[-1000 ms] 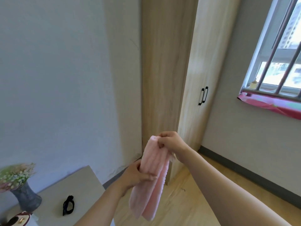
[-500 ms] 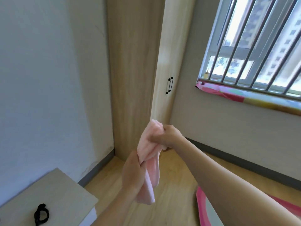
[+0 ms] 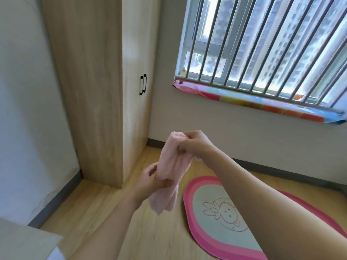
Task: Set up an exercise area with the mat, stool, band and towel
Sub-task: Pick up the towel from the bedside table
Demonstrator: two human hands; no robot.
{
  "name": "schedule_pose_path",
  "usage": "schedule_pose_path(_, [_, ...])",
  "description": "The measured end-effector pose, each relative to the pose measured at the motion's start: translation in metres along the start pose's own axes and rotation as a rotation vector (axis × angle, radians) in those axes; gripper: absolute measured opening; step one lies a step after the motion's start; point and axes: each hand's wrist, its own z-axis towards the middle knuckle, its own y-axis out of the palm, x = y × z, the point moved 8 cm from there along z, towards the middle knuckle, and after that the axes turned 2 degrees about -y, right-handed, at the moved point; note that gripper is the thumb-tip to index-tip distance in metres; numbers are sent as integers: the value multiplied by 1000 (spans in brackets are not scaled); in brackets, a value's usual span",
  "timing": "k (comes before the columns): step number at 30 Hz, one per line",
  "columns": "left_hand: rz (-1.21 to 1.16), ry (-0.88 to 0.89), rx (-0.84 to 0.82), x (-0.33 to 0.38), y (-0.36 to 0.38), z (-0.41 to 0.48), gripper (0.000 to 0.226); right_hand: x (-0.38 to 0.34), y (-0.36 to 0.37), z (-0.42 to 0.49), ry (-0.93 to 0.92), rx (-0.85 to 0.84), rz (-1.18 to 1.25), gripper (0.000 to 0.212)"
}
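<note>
The right hand (image 3: 194, 142) is clenched on the top fold of the soft, pale pink, ribbed towel (image 3: 170, 171), pinching it closed; the left hand (image 3: 150, 182) is wrapped around the towel's middle, thumb across the front, so the cloth hangs as a narrow bundle between the two hands, its loose lower ends dangling below the left fist. The towel is held in the air above the wooden floor, just left of the oval pink-bordered mat (image 3: 223, 218) with a cartoon drawing that lies flat on the floor under the barred window (image 3: 262, 51).

The risk, as I judge it, is the fold; both grips are on gathered cloth, so if either hand loosens while the person turns, the layers could slide apart and the towel would drop open or fall short of the mat; the dangling ends could also snag.

Against the earlier views, the head has swung right; the mat is now largely in view, the low grey table has almost left the frame, and both hands have kept their hold on the towel.
</note>
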Motion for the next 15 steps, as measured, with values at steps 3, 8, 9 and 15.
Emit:
schedule_pose_path(3, [10,-14,-54,8,32,7,68,18,-27,-5,12,35,126,8])
schedule_pose_path(8, [95,-112,-168,-4,111,20,64,86,-95,-13,65,236,349,12])
schedule_pose_path(9, [101,-124,-180,-7,129,23,62,106,-109,-14,91,271,374,11])
schedule_pose_path(15, [210,-263,-183,-33,241,62,60,282,-197,-33,378,482,414,12])
